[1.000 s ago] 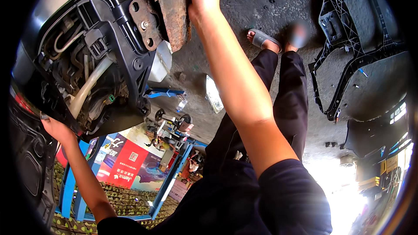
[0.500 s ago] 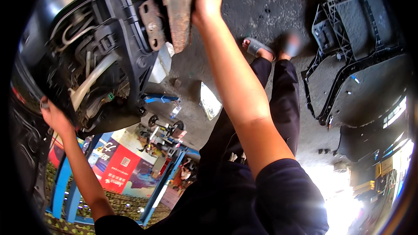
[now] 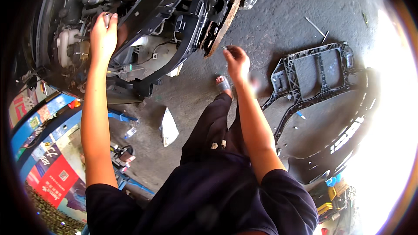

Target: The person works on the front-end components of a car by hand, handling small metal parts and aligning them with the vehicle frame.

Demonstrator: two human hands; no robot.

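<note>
My left hand (image 3: 103,37) is closed on a small silver cylindrical metal piece (image 3: 106,18) over the open engine bay (image 3: 80,8) of a dark car, beside a black metal rail (image 3: 146,6). My right hand (image 3: 237,63) has curled fingers around something small that I cannot make out, a little below and right of a rusty metal beam (image 3: 227,26) at the car's front. A black plastic bracket (image 3: 185,39) and a pale reservoir (image 3: 152,54) show between my hands.
A black frame part (image 3: 296,100) and a dark curved panel (image 3: 326,156) lie on the floor to the right. A pale triangular part (image 3: 169,128) lies near my legs. Blue steel framework (image 3: 26,135) stands lower left, and a slim rod (image 3: 315,26) lies beyond.
My view has swung over the engine bay. My left hand has moved up over it. My right hand has moved away from the rusty beam and lower in the view.
</note>
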